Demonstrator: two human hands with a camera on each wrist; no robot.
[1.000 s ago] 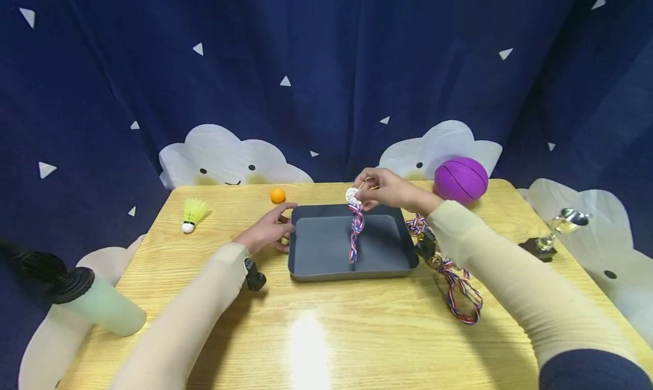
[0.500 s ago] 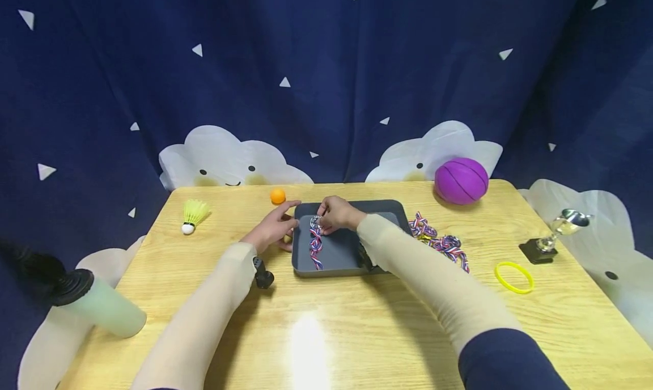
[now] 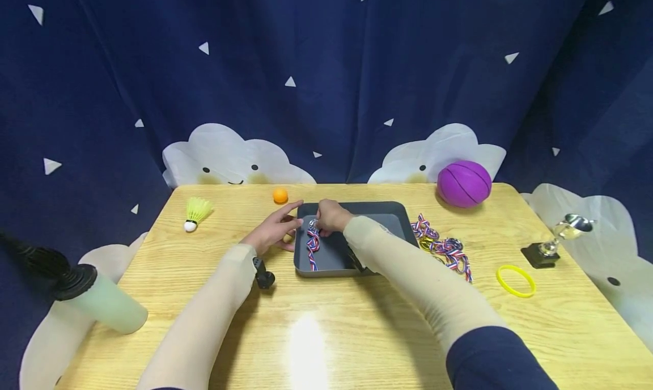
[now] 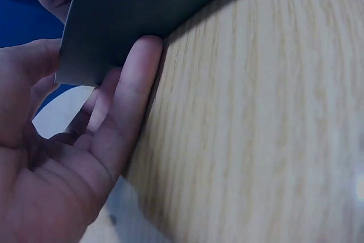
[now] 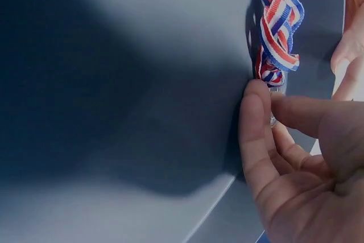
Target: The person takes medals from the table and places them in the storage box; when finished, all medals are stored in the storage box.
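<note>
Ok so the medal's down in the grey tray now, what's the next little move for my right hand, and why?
Probably let go of the medal and draw the right hand back. The ribbon already lies along the left side of the tray, and the left hand steadies the tray's left edge. More medals lie on the table to the tray's right.

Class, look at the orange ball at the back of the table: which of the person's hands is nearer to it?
Left. The left hand rests at the grey tray's left edge, just in front of the orange ball. The right hand is farther right, over the tray, holding the medal.
</note>
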